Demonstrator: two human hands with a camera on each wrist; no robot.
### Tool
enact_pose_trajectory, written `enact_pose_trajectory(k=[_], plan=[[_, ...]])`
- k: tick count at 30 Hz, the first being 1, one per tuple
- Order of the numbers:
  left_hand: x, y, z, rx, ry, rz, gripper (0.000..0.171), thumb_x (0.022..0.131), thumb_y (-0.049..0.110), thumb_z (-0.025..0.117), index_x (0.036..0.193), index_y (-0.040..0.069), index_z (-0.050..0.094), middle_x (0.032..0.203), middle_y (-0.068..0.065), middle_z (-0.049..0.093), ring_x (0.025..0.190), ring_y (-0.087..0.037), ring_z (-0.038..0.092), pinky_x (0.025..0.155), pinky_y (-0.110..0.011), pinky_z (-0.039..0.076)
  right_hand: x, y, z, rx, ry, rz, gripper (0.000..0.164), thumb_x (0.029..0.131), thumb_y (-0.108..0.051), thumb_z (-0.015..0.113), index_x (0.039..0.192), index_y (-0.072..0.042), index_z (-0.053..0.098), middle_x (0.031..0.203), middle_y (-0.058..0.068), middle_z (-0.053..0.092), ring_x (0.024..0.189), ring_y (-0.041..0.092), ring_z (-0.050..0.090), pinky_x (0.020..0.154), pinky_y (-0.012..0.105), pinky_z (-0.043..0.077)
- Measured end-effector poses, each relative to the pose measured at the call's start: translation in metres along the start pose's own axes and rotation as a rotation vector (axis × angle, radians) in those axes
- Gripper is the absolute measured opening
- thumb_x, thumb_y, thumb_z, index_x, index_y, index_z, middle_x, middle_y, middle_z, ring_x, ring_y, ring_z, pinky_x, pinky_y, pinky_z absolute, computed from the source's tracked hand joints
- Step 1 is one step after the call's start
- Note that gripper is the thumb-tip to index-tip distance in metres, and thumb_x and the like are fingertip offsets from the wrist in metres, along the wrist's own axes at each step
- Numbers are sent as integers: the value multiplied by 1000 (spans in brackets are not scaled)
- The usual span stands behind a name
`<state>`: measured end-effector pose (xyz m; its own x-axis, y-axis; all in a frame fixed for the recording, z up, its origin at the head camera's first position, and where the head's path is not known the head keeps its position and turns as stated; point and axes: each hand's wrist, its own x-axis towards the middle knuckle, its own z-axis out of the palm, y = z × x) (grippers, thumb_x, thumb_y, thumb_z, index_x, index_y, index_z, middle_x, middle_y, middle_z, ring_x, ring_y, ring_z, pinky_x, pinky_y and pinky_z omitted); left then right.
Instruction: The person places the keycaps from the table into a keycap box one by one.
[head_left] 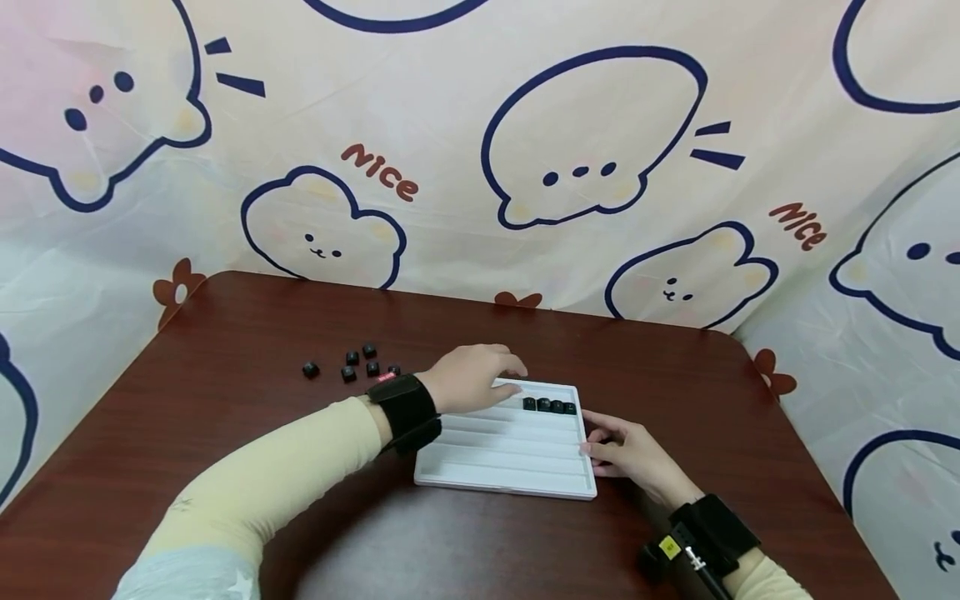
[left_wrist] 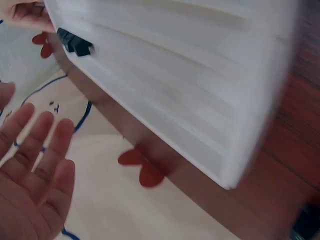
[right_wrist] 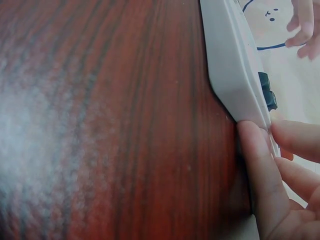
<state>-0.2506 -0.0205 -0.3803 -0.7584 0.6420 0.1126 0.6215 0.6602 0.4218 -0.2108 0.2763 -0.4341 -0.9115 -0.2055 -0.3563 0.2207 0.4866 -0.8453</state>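
Note:
A white tray (head_left: 510,454) with raised ridges across it lies on the table. Several small black keycaps (head_left: 550,405) stand side by side in its far row, at the right end. Above the tray's far left part hovers my left hand (head_left: 472,379); in the left wrist view its fingers (left_wrist: 37,150) are loosely bent and hold nothing. My right hand (head_left: 630,450) grips the tray's right edge. The right wrist view shows the thumb (right_wrist: 257,155) against the tray's outer side and the forefinger (right_wrist: 297,140) at the rim.
Several loose black keycaps (head_left: 352,358) lie scattered on the dark wooden table (head_left: 247,400), left of the tray. One keycap (head_left: 311,369) sits farther left than the others. A printed cloth (head_left: 442,108) hangs behind the table and at its sides.

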Motion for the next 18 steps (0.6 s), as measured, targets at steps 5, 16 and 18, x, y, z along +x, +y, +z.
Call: enact_pose_trajectory(k=[5, 16, 18], plan=[[-27, -21, -16, -65, 25, 5, 37, 105, 29, 62, 139, 15, 65, 135, -3, 64, 123, -18, 60, 104, -36, 48, 1, -1, 2, -6, 0, 9, 65, 96, -2, 71, 153, 5, 41, 105, 15, 57, 81, 20, 63, 72, 34, 61], [-95, -65, -45, -152, 81, -60, 27, 100, 17, 70, 126, 14, 72, 121, -2, 69, 101, -20, 63, 87, -40, 56, 1, -1, -2, -10, -15, -4, 66, 96, -3, 71, 153, 6, 39, 106, 16, 57, 80, 21, 63, 72, 31, 60], [-106, -70, -47, -145, 54, -61, 28, 98, 16, 72, 125, 13, 72, 120, -1, 70, 101, -20, 64, 87, -41, 56, 2, 0, -1, -3, -19, -1, 66, 96, -4, 71, 153, 6, 39, 107, 16, 57, 80, 21, 62, 72, 32, 60]])
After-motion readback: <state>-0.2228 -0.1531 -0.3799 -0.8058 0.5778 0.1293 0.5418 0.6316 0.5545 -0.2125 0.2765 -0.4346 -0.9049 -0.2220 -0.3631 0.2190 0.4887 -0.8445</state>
